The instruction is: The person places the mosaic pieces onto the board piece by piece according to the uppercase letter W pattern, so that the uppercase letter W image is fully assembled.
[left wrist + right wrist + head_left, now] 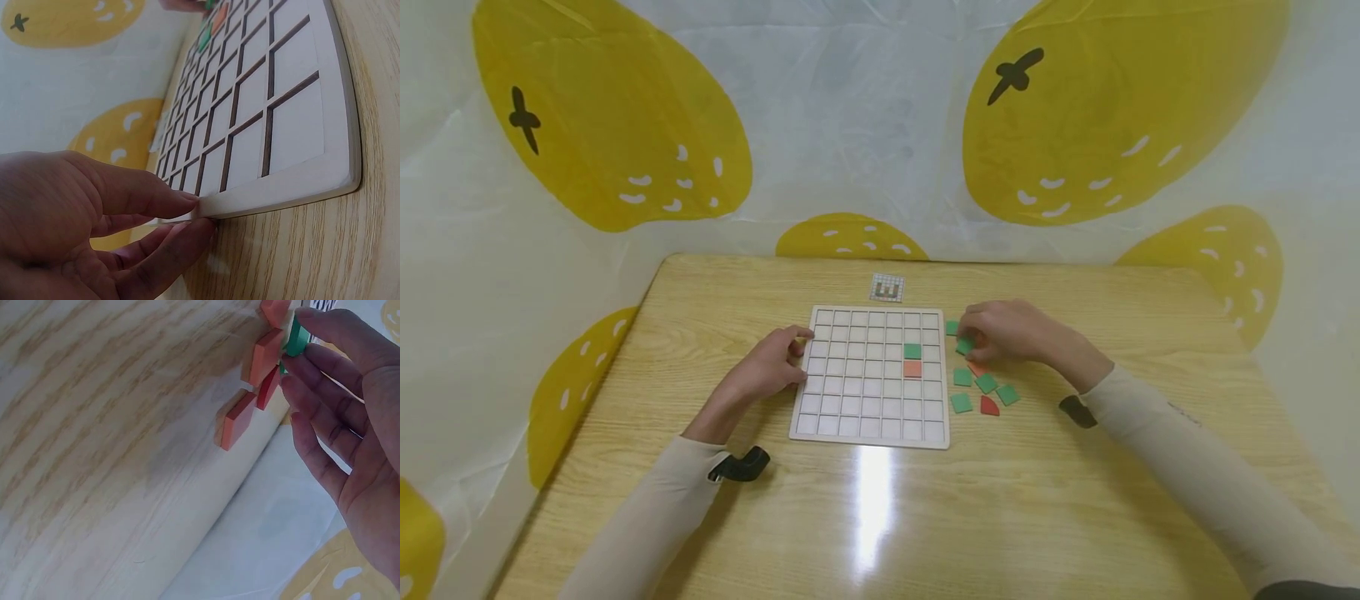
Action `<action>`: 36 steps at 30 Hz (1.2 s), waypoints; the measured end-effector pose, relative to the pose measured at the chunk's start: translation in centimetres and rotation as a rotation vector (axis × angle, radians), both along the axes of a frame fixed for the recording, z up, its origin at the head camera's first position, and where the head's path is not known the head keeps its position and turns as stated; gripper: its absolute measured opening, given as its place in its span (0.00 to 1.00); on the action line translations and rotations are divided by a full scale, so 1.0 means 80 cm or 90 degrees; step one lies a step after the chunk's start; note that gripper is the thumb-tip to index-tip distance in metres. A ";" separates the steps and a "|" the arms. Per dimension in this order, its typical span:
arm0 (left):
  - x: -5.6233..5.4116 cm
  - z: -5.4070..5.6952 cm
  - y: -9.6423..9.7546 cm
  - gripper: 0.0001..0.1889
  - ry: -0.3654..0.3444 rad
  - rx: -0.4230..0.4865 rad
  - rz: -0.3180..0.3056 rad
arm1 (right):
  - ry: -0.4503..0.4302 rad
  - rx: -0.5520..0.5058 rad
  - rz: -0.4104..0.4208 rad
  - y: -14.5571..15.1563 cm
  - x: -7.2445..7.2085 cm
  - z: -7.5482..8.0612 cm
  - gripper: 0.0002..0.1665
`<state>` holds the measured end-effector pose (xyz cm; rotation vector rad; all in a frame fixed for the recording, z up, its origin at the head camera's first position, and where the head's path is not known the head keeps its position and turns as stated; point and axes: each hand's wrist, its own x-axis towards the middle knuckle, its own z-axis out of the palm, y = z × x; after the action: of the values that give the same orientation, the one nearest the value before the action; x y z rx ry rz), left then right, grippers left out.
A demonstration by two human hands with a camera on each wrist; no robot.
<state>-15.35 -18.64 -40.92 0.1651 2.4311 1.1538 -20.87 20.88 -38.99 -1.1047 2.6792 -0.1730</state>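
Grip of the right hand (1009, 328) is clamped on 1 green tile (965, 346), right of frame centre; the left hand (762, 367) grips the white board's (852, 387) left edge. Tile-picking seems in hand — next likely calls for lifting it leftward onto the board.

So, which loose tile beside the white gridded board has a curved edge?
The red quarter-circle tile: it alone is clearly rounded, while the fully visible green square tiles near it have straight sides.

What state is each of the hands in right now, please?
Left hand: open, touching the left edge of the pale square gridded board.
Right hand: closed, pinching a flat green square tile.
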 end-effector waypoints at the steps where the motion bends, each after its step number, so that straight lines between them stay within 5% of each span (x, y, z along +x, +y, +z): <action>1: 0.000 0.000 0.000 0.35 0.001 0.000 -0.001 | -0.003 -0.002 -0.004 0.000 0.000 0.000 0.13; 36: 0.001 0.002 0.001 0.36 0.002 0.002 -0.001 | -0.002 -0.038 0.045 -0.027 0.015 0.018 0.15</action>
<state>-15.29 -18.59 -40.77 0.1696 2.4312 1.1578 -19.65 18.76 -37.57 -1.2137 2.6430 -0.2431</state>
